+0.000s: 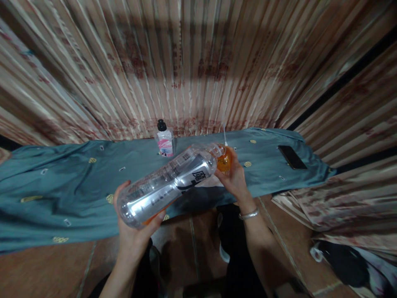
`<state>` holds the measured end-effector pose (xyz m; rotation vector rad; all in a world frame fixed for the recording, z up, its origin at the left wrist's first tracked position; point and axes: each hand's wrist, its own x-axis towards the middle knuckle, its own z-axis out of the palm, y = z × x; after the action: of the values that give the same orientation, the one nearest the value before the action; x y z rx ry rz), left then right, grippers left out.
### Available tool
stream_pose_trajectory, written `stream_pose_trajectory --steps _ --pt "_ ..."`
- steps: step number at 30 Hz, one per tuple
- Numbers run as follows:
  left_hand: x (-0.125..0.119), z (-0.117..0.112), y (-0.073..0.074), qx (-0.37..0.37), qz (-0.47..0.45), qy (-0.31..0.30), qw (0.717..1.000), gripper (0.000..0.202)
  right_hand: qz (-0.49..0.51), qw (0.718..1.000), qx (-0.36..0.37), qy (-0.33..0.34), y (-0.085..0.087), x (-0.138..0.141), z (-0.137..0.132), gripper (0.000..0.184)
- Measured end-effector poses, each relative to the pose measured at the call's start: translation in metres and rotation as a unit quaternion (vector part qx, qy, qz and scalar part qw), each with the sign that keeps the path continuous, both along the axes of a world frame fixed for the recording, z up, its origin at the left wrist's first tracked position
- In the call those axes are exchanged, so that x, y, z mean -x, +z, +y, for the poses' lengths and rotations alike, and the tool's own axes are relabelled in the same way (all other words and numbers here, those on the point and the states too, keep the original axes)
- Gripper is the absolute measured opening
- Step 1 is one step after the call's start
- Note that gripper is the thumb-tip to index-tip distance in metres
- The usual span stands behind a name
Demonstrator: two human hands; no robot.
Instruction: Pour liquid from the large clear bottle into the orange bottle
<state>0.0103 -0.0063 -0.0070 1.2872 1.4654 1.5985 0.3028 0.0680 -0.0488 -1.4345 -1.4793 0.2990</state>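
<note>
A large clear plastic bottle point(167, 182) with a silver label lies tilted in the air, its neck to the upper right. My left hand point(136, 231) is wrapped round its base, where a little orange colour shows beneath. My right hand point(234, 174) grips a small orange bottle point(223, 159) right at the large bottle's mouth. Whether the two touch cannot be made out. A thin white tube or stick point(225, 134) rises behind the orange bottle. Part of a white sheet or cloth point(209, 181) shows under the large bottle's neck.
A small clear bottle point(165, 142) with a black cap and pink label stands at the back of the surface covered with a green cloth point(77, 178). A black phone point(292, 157) lies at the right. Pleated curtains point(198, 62) hang behind and beside it. Tiled floor point(176, 244) shows below.
</note>
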Motion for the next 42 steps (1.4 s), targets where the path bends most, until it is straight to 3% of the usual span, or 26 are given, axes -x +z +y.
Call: stream_pose_trajectory --steps 23,37,42 --pt "0.002 0.000 -0.005 -0.019 0.019 0.007 1.000 0.097 -0.005 1.000 -0.029 0.010 -0.004 -0.001 0.001 0.096" --pt "0.008 0.002 -0.012 -0.028 0.022 0.006 0.999 0.106 -0.007 0.999 -0.028 0.018 -0.001 0.000 0.000 0.093" --pt "0.005 0.001 -0.006 -0.008 0.005 -0.001 1.000 0.108 0.001 0.999 -0.026 0.020 -0.001 0.000 0.001 0.095"
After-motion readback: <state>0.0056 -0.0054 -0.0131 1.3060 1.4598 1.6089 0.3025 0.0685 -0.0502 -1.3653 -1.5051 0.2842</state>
